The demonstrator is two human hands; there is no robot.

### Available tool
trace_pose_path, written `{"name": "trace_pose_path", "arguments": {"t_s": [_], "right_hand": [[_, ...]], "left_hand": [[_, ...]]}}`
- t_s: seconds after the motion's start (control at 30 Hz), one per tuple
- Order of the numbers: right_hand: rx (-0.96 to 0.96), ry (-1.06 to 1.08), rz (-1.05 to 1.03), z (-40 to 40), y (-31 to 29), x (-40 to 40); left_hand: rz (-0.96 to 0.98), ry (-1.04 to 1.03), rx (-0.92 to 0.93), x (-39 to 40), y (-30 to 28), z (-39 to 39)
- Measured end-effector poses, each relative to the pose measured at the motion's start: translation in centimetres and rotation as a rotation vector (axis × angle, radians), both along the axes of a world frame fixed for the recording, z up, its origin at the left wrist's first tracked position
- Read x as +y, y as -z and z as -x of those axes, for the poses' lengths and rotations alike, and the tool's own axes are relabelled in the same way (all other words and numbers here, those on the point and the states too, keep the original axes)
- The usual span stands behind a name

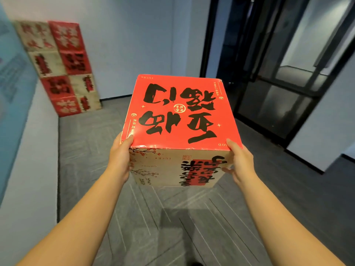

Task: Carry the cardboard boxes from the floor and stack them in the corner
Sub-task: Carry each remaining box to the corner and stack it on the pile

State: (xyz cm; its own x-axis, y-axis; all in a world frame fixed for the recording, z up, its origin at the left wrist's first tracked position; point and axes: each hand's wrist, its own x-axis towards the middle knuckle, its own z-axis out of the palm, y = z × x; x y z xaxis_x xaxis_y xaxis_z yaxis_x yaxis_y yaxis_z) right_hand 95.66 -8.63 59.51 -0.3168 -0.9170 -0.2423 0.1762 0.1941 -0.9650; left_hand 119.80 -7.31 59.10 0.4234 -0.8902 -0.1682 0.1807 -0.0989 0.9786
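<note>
- A box fills the centre of the frame, held in the air above grey carpet; its top is red with large black brush lettering (upside down from this view), and its near side is tan with a red panel.
- The left hand presses flat against the box's left side, fingers straight, thumb at the top edge.
- The right hand presses the right side the same way, fingers spread along the lower near corner.
- In the upper left, a blurred stack of red and tan boxes, two wide and four high, stands in the corner against white walls.
- Dark glass doors fill the upper right.
</note>
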Motion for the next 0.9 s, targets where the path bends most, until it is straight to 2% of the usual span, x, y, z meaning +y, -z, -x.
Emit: {"name": "trace_pose_path", "arguments": {"t_s": [0.33,0.53,0.9], "right_hand": [[0.029,-0.251,0.034,-3.1,-1.4,-23.5],[0.037,-0.370,0.053,-6.1,-2.6,-34.6],[0.039,-0.427,0.039,-17.7,-0.7,-54.0]], "left_hand": [[0.048,-0.234,0.032,-17.1,-1.3,-1.9],[0.024,-0.325,0.023,-25.8,-1.9,-3.7],[0.003,-0.392,0.019,-44.1,0.3,-15.0]]}}
